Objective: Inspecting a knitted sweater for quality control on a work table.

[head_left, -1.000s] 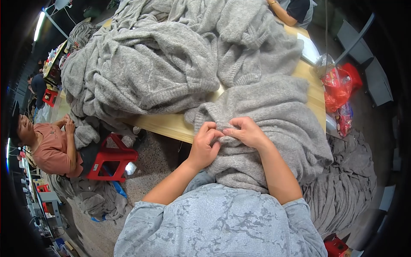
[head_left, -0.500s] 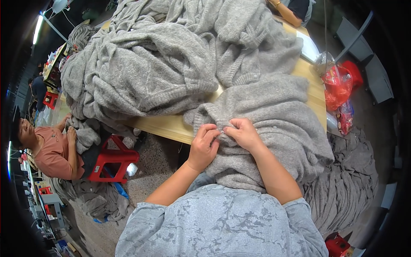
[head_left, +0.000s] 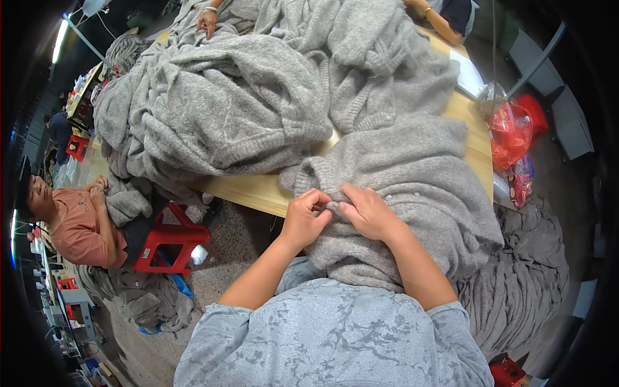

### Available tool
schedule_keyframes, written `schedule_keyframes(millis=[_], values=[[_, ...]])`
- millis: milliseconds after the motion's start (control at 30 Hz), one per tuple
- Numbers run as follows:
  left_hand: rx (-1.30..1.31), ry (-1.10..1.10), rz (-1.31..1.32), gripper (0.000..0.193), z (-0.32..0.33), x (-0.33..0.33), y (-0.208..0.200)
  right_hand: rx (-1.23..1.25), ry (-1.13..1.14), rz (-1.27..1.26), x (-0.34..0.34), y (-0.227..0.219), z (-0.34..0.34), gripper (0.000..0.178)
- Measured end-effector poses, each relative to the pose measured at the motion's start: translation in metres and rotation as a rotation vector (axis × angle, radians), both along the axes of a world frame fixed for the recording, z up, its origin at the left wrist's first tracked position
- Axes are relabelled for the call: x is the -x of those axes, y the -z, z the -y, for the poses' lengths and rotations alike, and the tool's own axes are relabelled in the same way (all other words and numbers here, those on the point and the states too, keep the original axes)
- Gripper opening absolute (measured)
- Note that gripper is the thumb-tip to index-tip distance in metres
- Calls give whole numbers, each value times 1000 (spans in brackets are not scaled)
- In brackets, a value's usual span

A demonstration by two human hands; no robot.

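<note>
A grey knit cardigan (head_left: 425, 226) lies bunched over the table's near edge and hangs down toward my lap. Small shiny buttons (head_left: 417, 193) show along its front to the right of my hands. My left hand (head_left: 307, 218) pinches the knit edge between thumb and fingers. Close beside it, my right hand (head_left: 373, 214) grips the same edge, its thumb tip almost meeting the left fingertips. Whatever small part sits between the fingertips is mostly hidden.
Heaped grey knitwear (head_left: 213, 103) covers much of the wooden table (head_left: 248, 193). On the left, a person (head_left: 84, 219) sits by a red stool (head_left: 171, 242) handling grey knit. Another person's hand (head_left: 207, 22) touches the far pile. Red plastic bags (head_left: 509, 132) and more knitwear (head_left: 516, 277) lie at right.
My fingers have shifted on the knit edge, the right hand turning so its index finger extends further forward. A second button has come into view. Another person's hand has appeared over the far pile.
</note>
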State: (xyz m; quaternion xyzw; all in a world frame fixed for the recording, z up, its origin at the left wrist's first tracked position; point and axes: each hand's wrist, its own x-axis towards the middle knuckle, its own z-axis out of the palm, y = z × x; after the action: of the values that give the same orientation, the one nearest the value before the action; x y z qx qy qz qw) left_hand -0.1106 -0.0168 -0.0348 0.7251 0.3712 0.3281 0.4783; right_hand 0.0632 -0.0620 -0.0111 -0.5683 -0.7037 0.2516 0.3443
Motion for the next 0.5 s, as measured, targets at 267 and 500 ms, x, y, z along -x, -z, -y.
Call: schedule_keyframes(millis=[267,500], values=[[243,126,32,10,-5,5,-5,-24,-96,80,-7,-3,-1,21],[774,-12,377,12,-2,0,3,110,32,-144,-3,-2,0,17]])
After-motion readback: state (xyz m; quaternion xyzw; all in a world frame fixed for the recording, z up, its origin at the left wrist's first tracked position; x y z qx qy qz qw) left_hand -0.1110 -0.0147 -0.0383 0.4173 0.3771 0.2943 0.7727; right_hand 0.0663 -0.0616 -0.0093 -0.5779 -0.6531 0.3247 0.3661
